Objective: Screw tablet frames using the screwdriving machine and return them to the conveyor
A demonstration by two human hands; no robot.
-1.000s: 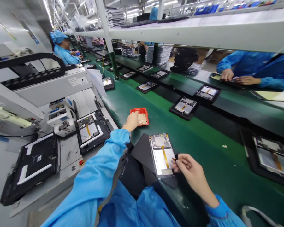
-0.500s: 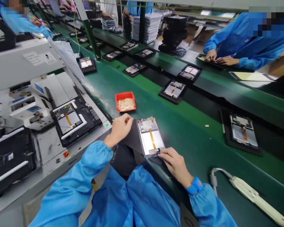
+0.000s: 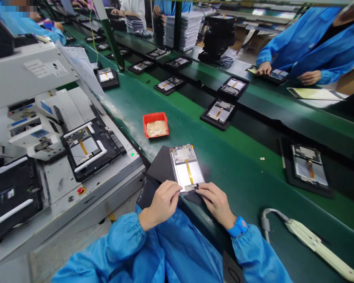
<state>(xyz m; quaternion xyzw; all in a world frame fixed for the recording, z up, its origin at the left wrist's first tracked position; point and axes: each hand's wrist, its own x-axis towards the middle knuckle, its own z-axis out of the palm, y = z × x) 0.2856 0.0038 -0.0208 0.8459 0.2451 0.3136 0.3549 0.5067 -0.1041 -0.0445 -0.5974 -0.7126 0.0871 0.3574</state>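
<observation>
An opened tablet (image 3: 179, 167), its silvery inside and an orange ribbon strip showing, lies on a black sheet (image 3: 161, 167) near the bench edge in front of me. My left hand (image 3: 164, 199) is closed, thumb and fingers pinched at the tablet's lower left corner. At the lower right, my right hand (image 3: 216, 199) is pinched too, its fingertips on a small dark part near the tablet's bottom edge. Between the fingertips lies a pale strip along that edge. Whatever either pinch holds is too small to make out.
Beyond the tablet stands a red tray (image 3: 156, 125) of small pale pieces. A cream powered hand tool (image 3: 321, 247) lies at right. A machine (image 3: 85, 149) holding another open tablet is at left. More open tablets (image 3: 218, 112) line the belt; a co-worker's hands (image 3: 264, 68) are across it.
My left hand has come down from beside the red tray to the tablet's lower left corner. My right hand has stayed at the lower right. Across the belt, the co-worker's hands have moved apart.
</observation>
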